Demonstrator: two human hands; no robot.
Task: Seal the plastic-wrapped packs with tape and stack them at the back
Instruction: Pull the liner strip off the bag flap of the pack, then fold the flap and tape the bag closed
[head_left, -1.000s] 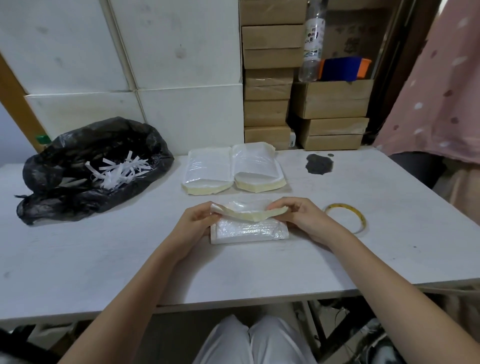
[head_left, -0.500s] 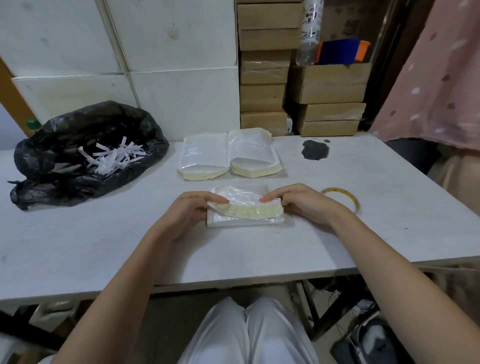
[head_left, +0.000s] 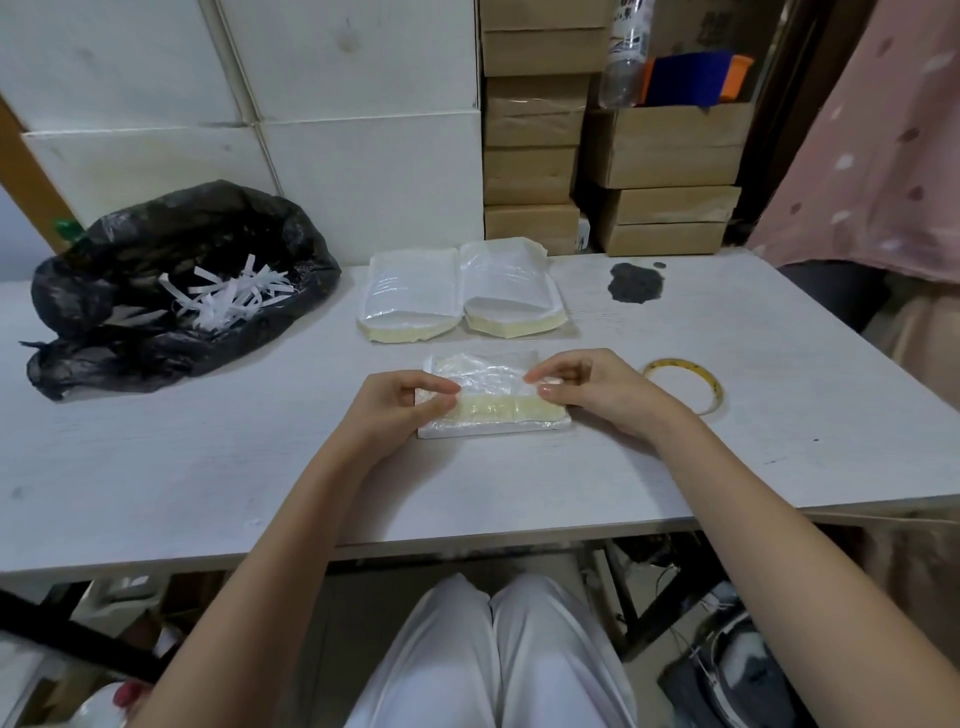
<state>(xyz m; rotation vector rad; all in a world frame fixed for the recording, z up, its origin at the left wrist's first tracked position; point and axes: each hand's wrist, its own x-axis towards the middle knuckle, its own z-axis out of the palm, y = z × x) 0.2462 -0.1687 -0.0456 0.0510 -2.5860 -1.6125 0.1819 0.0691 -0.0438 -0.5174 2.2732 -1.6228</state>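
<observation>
- A pack (head_left: 493, 410) wrapped in clear plastic lies flat on the white counter (head_left: 208, 467), at the centre of the frame, its yellow edge facing the viewer.
- The left hand (head_left: 400, 400) grips the pack's left end, fingers curled over the top and thumb at the near edge.
- The right hand (head_left: 587, 387) pinches the plastic at the pack's right end, fingertips pressed on the top.
- Just behind it, toward the upper centre, two more packs (head_left: 457, 291) lie side by side, touching each other, near the counter's back edge.
- A tape roll (head_left: 685, 384) lies flat just right of the right hand.
- A dark stain (head_left: 636, 282) marks the counter right of the back packs.
- At the left of the frame a black bag (head_left: 156, 291) sits open with white paper strips (head_left: 234, 299) inside.
- Brown boxes (head_left: 665, 156) are stacked behind the counter at the upper right, with white boxes (head_left: 363, 130) at the upper left.
</observation>
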